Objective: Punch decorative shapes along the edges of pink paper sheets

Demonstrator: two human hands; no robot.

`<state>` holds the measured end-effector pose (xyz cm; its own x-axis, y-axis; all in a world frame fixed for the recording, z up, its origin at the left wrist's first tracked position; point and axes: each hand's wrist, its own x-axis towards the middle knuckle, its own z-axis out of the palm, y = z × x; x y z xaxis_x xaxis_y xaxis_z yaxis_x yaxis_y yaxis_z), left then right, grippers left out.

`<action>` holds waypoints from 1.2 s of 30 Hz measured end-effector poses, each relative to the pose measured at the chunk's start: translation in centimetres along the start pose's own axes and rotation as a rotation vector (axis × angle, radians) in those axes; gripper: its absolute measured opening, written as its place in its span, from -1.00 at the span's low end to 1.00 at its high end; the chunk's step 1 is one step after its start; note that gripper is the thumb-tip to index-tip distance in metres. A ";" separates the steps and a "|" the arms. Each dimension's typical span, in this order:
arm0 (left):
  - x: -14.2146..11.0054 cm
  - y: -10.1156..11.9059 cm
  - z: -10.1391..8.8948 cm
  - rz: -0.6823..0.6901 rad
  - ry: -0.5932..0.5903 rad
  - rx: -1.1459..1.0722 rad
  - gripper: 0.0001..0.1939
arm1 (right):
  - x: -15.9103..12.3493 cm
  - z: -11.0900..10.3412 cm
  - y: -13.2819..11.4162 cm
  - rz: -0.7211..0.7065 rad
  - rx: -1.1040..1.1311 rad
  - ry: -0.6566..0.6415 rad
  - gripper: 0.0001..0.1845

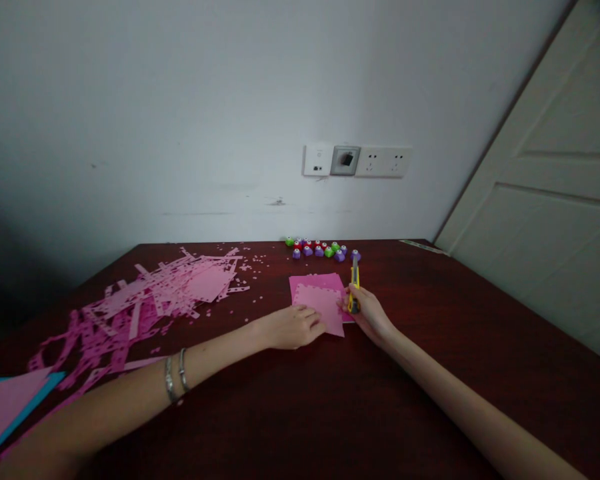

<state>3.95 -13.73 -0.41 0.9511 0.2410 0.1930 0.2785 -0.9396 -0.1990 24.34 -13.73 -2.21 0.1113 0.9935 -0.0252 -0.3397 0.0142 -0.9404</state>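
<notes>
A light pink sheet (pixel 325 303) with a punched pattern along its edges lies over a darker pink sheet (pixel 305 280) on the table. My left hand (pixel 295 327) rests at the left edge of the light sheet, its fingers bent over the paper; whether they pinch it is hard to see. In my right hand (pixel 370 313) is a yellow utility knife (pixel 354 290), held upright with its tip pointing away from me. That hand is beside the right edge of the sheets, its fingertips close to the paper.
Pink strips and scraps (pixel 150 293) are heaped on the left of the dark red table (pixel 300 413). Several small colourful craft punches (pixel 319 251) stand near the wall. Pink and blue sheets (pixel 15 407) lie at the near left. A ruler-like strip (pixel 424 247) lies at the back right.
</notes>
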 end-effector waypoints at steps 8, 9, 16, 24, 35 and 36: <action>-3.2 1.2 -1.0 0.149 -0.030 -0.316 -0.69 | 0.4 -0.6 -0.6 0.055 0.051 0.036 -0.72; -3.5 1.2 -1.2 0.134 -0.032 -0.370 -0.66 | 0.3 -0.6 -0.6 0.054 0.041 0.034 -0.73; -3.2 2.0 -4.5 -0.016 -0.059 -0.378 -0.66 | 0.2 0.0 -0.4 0.019 -0.062 0.008 -0.74; -2.5 10.2 -2.6 -0.438 -0.152 -0.187 -0.28 | -0.1 0.3 0.4 -0.047 -0.147 0.051 -0.70; -1.2 8.7 -3.8 -0.035 -0.118 -0.284 -0.63 | 0.0 0.4 0.9 -0.096 -0.187 0.027 -0.66; -1.0 8.6 -3.8 -0.032 -0.111 -0.277 -0.67 | -0.1 0.2 0.6 -0.097 -0.180 0.019 -0.65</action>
<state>4.89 -22.95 1.33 0.9555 0.2826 0.0852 0.2763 -0.9579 0.0780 23.90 -13.80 -2.72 0.1536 0.9861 0.0634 -0.1542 0.0873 -0.9842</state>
